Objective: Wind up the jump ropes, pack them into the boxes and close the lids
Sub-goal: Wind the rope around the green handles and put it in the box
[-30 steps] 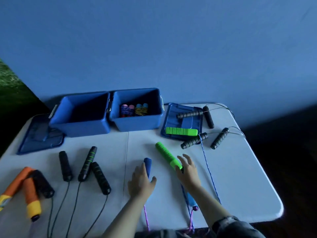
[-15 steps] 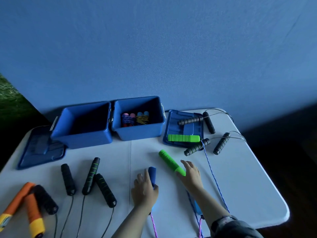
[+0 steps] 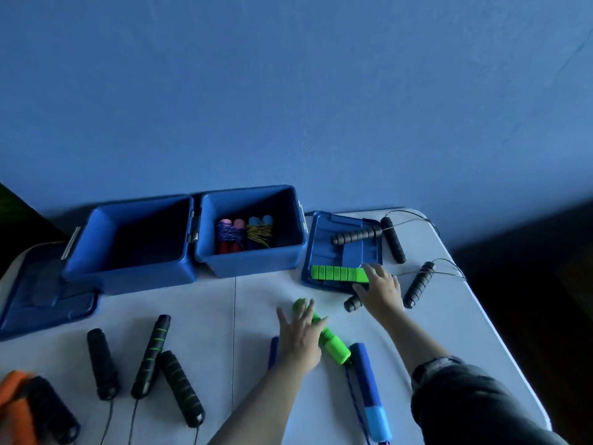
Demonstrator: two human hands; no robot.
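Two open blue boxes stand at the back: the left box point(image 3: 128, 271) is empty, and the right box point(image 3: 250, 264) holds two wound ropes point(image 3: 245, 234). One green handle point(image 3: 333, 346) lies slanted on the table, and my left hand point(image 3: 300, 337) rests over its far part with fingers spread. The other green handle point(image 3: 337, 273) lies across a blue lid point(image 3: 343, 248). My right hand point(image 3: 382, 289) pinches its right end between finger and thumb. A blue-handled rope point(image 3: 369, 390) lies near the front edge; its second handle point(image 3: 273, 351) peeks out beside my left hand.
Grey foam-handled ropes point(image 3: 417, 284) with thin wire cords lie at the back right, one handle point(image 3: 356, 236) on the lid. Black handles point(image 3: 150, 358) and orange ones point(image 3: 12, 399) lie at the front left. A second lid point(image 3: 48, 297) sits left of the boxes.
My left hand left the blue handle and moved right onto the near green handle. My right hand left that green handle and reached back to the one on the lid.
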